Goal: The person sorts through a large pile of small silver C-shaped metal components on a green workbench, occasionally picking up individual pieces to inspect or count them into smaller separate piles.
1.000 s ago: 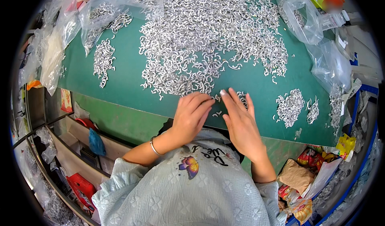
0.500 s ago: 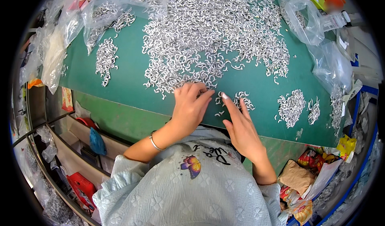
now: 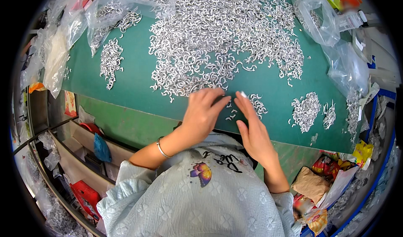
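Observation:
A broad heap of small crescent-shaped silvery pieces (image 3: 189,43) covers the middle and far part of the green table top (image 3: 138,75). My left hand (image 3: 202,113), with a bangle on its wrist, is at the heap's near edge. Its fingers are bent, the thumb apart from them, and no held piece shows between them. To its right, my right hand (image 3: 256,134) has its fingers stretched out, with light covering on a fingertip. Beside those fingers lies a small group of crescent pieces (image 3: 257,106), and a few loose ones (image 3: 231,116) lie between my hands.
Separate small piles lie at the right (image 3: 305,111) and left (image 3: 111,62). Clear plastic bags (image 3: 321,25) rest at the far right, and more bags (image 3: 58,56) at the left. Below the table are a shelf frame with a red container (image 3: 86,198) and, at right, a brown package (image 3: 310,184).
My left hand has shifted slightly right and toward me. My right hand's fingers have drawn together and moved a little off the small group, which shows more fully.

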Motion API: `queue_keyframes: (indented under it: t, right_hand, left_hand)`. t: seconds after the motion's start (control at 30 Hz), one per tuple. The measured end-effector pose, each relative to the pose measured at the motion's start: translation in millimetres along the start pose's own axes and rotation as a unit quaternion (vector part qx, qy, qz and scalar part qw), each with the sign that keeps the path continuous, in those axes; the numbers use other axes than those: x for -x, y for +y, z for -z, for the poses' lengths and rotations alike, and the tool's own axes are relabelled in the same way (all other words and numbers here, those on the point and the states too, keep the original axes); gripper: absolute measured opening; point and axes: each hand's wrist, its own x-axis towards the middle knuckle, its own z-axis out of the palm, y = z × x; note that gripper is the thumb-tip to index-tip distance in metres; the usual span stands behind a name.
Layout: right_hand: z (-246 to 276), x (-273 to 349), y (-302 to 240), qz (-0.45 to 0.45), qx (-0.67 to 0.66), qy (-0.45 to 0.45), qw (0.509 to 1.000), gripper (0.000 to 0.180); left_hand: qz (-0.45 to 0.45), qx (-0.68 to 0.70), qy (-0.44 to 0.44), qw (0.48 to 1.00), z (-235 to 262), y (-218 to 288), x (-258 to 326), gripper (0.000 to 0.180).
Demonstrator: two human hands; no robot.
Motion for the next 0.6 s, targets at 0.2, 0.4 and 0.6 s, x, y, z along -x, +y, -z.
queue_keyframes:
  t: [0.2, 0.4, 0.6]
  right_hand:
    - [0, 10, -6, -0.004, -0.006, -0.004, 1.0, 0.064]
    - [-4, 21, 0, 0.004, -0.055, 0.085, 0.995, 0.059]
    - [-10, 7, 0, 0.091, 0.114, 0.015, 0.989, 0.06]
  left_hand:
    - [-0.015, 0.06, -0.056, 0.997, -10, 7, 14, 0.044]
    - [-0.027, 0.131, -0.034, 0.99, -10, 6, 21, 0.042]
    - [0.21, 0.52, -0.243, 0.792, 8, 16, 45, 0.023]
